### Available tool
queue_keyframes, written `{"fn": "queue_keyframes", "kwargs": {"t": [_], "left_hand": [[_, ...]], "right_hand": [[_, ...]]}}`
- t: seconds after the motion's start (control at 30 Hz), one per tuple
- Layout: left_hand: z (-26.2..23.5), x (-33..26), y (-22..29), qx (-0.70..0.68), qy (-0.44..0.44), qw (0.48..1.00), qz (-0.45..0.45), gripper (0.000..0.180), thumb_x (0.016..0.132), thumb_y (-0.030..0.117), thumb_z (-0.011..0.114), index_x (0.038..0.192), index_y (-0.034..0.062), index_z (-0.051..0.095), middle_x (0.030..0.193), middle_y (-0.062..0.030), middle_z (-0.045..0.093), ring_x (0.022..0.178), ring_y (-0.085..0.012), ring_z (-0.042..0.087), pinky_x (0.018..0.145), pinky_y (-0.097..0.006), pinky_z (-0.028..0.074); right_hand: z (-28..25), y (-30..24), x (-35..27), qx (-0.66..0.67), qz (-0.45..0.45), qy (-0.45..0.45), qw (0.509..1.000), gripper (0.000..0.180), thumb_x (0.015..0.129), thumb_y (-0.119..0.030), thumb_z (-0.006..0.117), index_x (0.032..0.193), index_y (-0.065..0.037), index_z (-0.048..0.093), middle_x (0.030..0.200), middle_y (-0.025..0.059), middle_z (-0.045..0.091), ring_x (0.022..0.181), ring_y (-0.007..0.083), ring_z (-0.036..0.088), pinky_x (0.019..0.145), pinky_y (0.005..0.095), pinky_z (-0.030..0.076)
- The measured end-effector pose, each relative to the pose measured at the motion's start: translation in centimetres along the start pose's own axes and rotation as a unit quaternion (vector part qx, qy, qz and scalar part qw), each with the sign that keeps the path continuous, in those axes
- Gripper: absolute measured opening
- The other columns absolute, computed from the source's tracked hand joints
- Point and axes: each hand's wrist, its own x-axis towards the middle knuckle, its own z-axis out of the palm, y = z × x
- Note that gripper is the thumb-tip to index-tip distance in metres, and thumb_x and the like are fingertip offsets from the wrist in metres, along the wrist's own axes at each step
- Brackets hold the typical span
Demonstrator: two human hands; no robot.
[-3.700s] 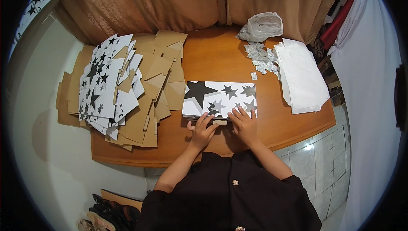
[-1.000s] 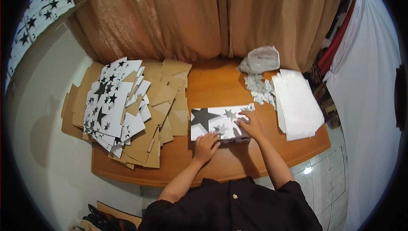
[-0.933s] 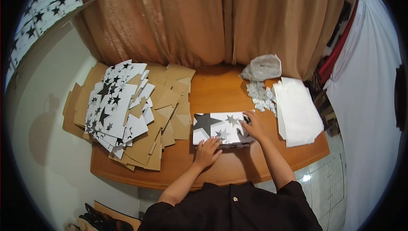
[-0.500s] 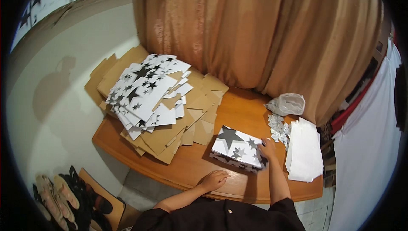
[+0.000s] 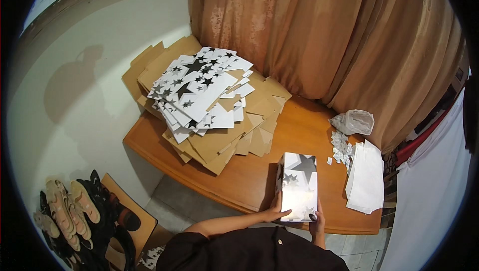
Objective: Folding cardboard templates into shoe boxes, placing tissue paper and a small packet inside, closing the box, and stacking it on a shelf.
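Observation:
A closed white box (image 5: 299, 183) with black and grey stars stands between my two hands near the table's front edge, its long side running away from me. My left hand (image 5: 274, 211) grips its near left side, thumb over the edge. On the near right side my right hand (image 5: 317, 219) holds it, fingers along the wall. The box's underside is hidden, so I cannot tell whether it rests on the table or is slightly lifted.
Flat star-printed sheets (image 5: 219, 104) lie on brown cardboard blanks (image 5: 259, 104) at the table's left. To the right are small silvery packets (image 5: 341, 147), a clear plastic bag (image 5: 353, 122) and white paper (image 5: 366, 178). Shoes (image 5: 82, 203) stand at lower left, a curtain (image 5: 319, 31) behind.
The box has turned from lying sideways to pointing away from me and come nearer. My left hand has moved from the table onto it; my right hand has shifted to its near end.

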Motion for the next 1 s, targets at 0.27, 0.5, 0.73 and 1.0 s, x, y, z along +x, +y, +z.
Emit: {"fn": "queue_keyframes", "kwargs": {"t": [0.27,0.5,0.73,1.0], "left_hand": [[-10.0,-8.6,16.0,0.011,0.003,0.993,0.114,0.114,0.082,0.044,0.063,0.136,0.0011,-0.028,0.145,-0.0231,-0.027,0.135,-0.0328,-0.023,0.11,-0.042,-0.005],[-14.2,-23.8,24.2,0.167,0.171,0.952,0.191,0.118,0.077,0.035,0.07,0.138,0.0038,-0.027,0.144,-0.0227,-0.029,0.135,-0.0333,-0.025,0.109,-0.045,-0.005],[-10.1,-34.7,31.9,0.116,0.312,0.929,0.162,0.115,0.077,0.021,0.065,0.133,0.0028,-0.034,0.144,-0.0183,-0.032,0.135,-0.0272,-0.026,0.11,-0.042,-0.007],[-0.3,-35.0,40.6,0.288,0.414,0.855,0.122,0.111,0.081,0.017,0.062,0.133,0.0043,-0.035,0.139,-0.0203,-0.04,0.131,-0.0282,-0.034,0.108,-0.042,-0.009]], "right_hand": [[11.3,-7.7,-2.2,-0.078,-0.158,-0.128,0.976,0.111,0.057,-0.04,0.072,0.143,0.002,0.017,0.15,0.0154,0.018,0.139,0.0252,0.016,0.112,0.0364,0.012],[25.3,-8.5,-5.4,-0.08,-0.235,-0.248,0.937,0.11,0.056,-0.027,0.079,0.142,0.001,0.017,0.144,0.0152,0.027,0.131,0.0254,0.031,0.106,0.0379,0.027],[32.4,-7.8,-7.3,0.072,-0.296,-0.431,0.849,0.11,0.059,-0.029,0.085,0.142,-0.003,0.018,0.15,0.0187,0.012,0.135,0.0323,0.023,0.107,0.0456,0.027],[36.4,-12.5,-7.5,0.272,-0.357,-0.545,0.708,0.106,0.062,-0.044,0.082,0.142,-0.009,0.022,0.148,0.0242,0.011,0.136,0.0405,0.017,0.107,0.0521,0.025]]}}
